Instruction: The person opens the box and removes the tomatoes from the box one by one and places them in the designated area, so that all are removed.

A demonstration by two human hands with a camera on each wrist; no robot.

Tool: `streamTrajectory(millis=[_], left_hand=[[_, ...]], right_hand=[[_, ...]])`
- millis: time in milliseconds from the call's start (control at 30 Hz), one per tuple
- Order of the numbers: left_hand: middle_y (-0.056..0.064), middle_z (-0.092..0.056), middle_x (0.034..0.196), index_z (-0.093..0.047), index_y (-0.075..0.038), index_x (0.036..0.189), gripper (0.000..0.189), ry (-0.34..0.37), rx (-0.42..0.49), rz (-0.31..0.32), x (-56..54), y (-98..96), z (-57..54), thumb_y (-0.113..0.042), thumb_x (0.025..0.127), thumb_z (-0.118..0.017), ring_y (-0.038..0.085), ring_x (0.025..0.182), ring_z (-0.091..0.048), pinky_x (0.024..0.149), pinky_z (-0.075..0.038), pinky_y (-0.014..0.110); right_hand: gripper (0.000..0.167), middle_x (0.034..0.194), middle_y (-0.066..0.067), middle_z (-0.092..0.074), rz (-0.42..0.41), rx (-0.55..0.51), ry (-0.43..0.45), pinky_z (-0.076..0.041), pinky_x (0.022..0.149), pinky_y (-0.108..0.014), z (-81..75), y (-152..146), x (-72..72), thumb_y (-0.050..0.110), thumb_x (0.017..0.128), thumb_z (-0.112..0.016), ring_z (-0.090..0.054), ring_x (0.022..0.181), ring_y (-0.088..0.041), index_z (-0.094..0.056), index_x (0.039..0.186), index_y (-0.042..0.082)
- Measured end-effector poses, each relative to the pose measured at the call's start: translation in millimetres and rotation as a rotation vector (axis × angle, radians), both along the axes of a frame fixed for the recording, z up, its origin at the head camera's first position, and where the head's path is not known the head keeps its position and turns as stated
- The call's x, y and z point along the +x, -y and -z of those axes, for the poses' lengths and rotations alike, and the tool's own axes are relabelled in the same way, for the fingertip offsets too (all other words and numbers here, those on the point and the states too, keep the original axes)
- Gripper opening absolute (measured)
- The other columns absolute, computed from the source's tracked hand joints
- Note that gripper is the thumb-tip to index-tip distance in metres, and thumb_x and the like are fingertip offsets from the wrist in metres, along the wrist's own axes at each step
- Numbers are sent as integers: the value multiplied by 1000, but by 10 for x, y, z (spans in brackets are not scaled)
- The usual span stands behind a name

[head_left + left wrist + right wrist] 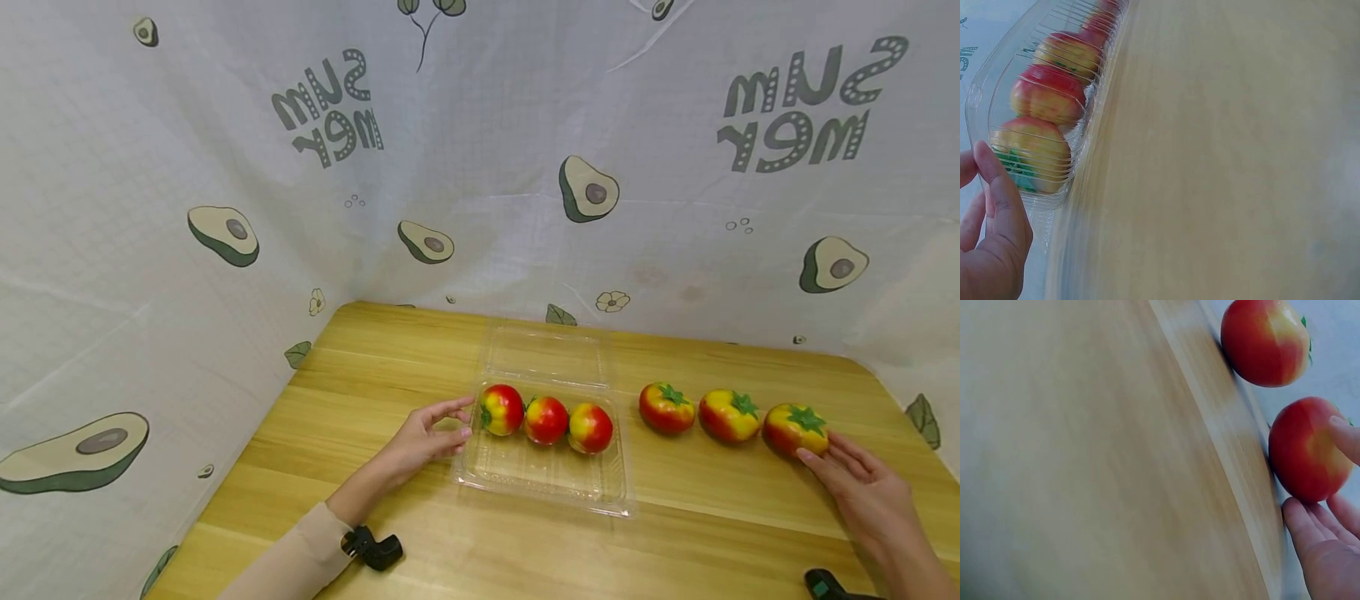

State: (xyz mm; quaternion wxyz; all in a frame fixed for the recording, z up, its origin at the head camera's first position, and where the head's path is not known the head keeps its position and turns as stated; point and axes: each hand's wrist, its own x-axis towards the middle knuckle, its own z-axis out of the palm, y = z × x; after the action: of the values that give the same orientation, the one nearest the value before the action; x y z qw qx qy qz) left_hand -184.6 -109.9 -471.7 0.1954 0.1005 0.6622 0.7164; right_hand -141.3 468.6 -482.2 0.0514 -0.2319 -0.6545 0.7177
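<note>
A clear plastic clamshell box (525, 477) lies on the table with its lid folded back. Three red-and-yellow tomatoes (546, 420) sit in a row along its far side. My left hand (423, 442) pinches the box's left rim; the left wrist view shows fingers (1002, 194) at the rim beside the nearest tomato (1038, 140). To the right of the box, three more tomatoes with green star-shaped tops stand in a row. My right hand (870, 492) grips the rightmost tomato (795, 429), thumb in front and fingers at its right side. Beside it is the middle tomato (729, 415).
The wooden table (360, 375) ends at a white cloth (480, 208) printed with avocados, which hangs behind and on both sides. The open lid (547, 354) extends toward the back edge. A black device (375, 548) is strapped on the left wrist.
</note>
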Motion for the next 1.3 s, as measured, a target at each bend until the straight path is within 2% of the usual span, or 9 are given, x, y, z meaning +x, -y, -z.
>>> streamTrajectory(millis=[267, 333, 467, 600, 733, 867, 1167, 1267, 1300], left_hand=[[14, -52, 121, -49, -3, 146, 55, 2, -4, -2, 3, 3, 10, -5, 95, -69, 10, 78, -59, 74, -57, 21], [14, -52, 121, -49, -4, 146, 56, 1, -7, -3, 5, 4, 8, -6, 95, -69, 10, 78, -59, 74, -57, 21], [15, -52, 122, -49, -4, 146, 56, 2, -11, -4, 6, 2, 2, -6, 94, -69, 11, 77, -59, 74, -57, 21], [14, -52, 121, -49, -4, 146, 56, 2, -11, -3, 5, -4, -2, -7, 94, -70, 10, 77, -59, 73, -57, 21], [13, -53, 121, -48, -5, 147, 57, 4, -10, 1, -1, -10, -5, -7, 94, -70, 10, 77, -59, 74, -57, 21], [12, -52, 121, -49, -5, 147, 57, 3, -7, 2, -6, -13, -7, -8, 94, -70, 9, 77, -59, 74, -57, 21], [12, -52, 121, -48, -5, 147, 56, 3, -6, 6, -8, -15, -17, -7, 95, -69, 9, 77, -59, 74, -57, 21], [13, -52, 122, -48, -5, 147, 56, 2, -4, 6, -7, -13, -16, -7, 95, -69, 9, 77, -59, 74, -57, 21], [13, -52, 122, -48, -5, 147, 56, 2, -5, 5, -7, -12, -14, -7, 95, -69, 10, 77, -59, 74, -57, 21]], right_hand=[[92, 163, 3, 0, 25, 16, 31, -47, 65, -2, 8, -22, 5, 22, 92, -72, -7, 143, 1, -10, 160, 19], [92, 163, 9, -8, 38, 19, 30, -47, 65, -3, 11, -30, 4, 22, 92, -73, -12, 142, 5, -12, 160, 22], [90, 141, 26, -35, 55, 19, 19, -48, 65, -4, 30, -43, 17, 21, 90, -74, -23, 135, 12, -17, 159, 25], [88, 130, 28, -40, 57, 8, 14, -48, 66, -4, 30, -42, 31, 20, 90, -75, -30, 127, 16, -20, 159, 28], [89, 150, 23, -30, 60, 17, 36, -47, 64, -2, -10, -28, 23, 22, 90, -74, -22, 137, 10, -18, 159, 28], [91, 162, 8, -5, 63, 30, 60, -45, 63, -1, -52, -17, 17, 24, 91, -73, -7, 144, 1, -14, 160, 25], [95, 162, 9, -8, 96, 50, 73, -45, 61, -1, -84, 8, 44, 23, 88, -77, -11, 144, 1, -15, 160, 22], [94, 161, 13, -16, 90, 24, 52, -47, 62, -2, -85, 4, 70, 21, 89, -76, -21, 139, 8, -14, 160, 22], [94, 157, 18, -24, 93, 8, 41, -48, 63, -3, -81, 1, 79, 19, 89, -76, -29, 132, 13, -15, 160, 24]])
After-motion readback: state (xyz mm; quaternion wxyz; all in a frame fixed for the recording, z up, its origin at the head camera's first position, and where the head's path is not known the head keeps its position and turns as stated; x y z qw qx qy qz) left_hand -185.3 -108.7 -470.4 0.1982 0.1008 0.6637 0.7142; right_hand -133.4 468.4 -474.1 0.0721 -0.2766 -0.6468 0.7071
